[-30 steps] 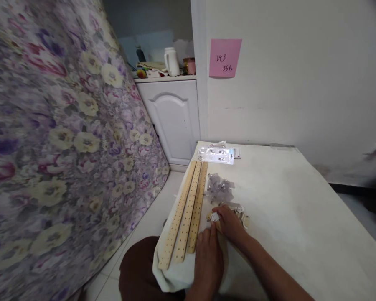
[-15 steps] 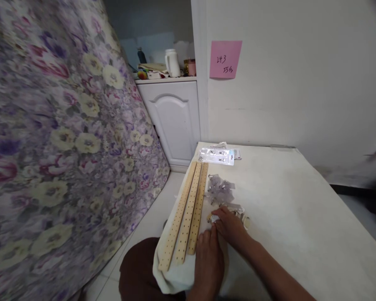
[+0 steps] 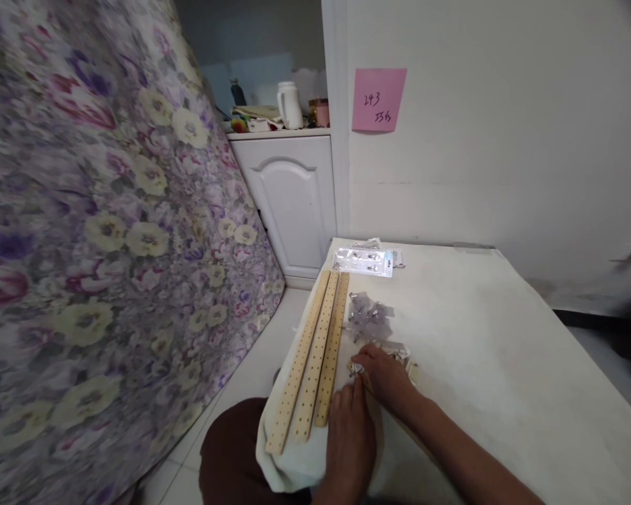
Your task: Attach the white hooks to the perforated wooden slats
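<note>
My left hand (image 3: 350, 428) rests at the near part of the cloth-covered table, its fingertips touching a small shiny item (image 3: 356, 368). From the right, my right hand (image 3: 386, 377) reaches over and its curled fingers pinch the same item, whose exact shape is too small to tell. Just beyond my right hand lie small packets and pale pieces (image 3: 411, 369), partly covered by it. Farther off is a pile of small clear plastic bags (image 3: 369, 319). Three perforated wooden strips (image 3: 315, 351) lie side by side left of my hands.
Clear packages (image 3: 364, 261) with small metal parts lie at the table's far left corner. A floral curtain (image 3: 110, 245) hangs at left. Behind stand a white cabinet (image 3: 294, 203) and a wall with a pink note (image 3: 378, 99). My knee (image 3: 236, 449) is beside the table's near-left edge.
My right hand has shifted slightly up and left over the small item. My left hand is nearly in the same place.
</note>
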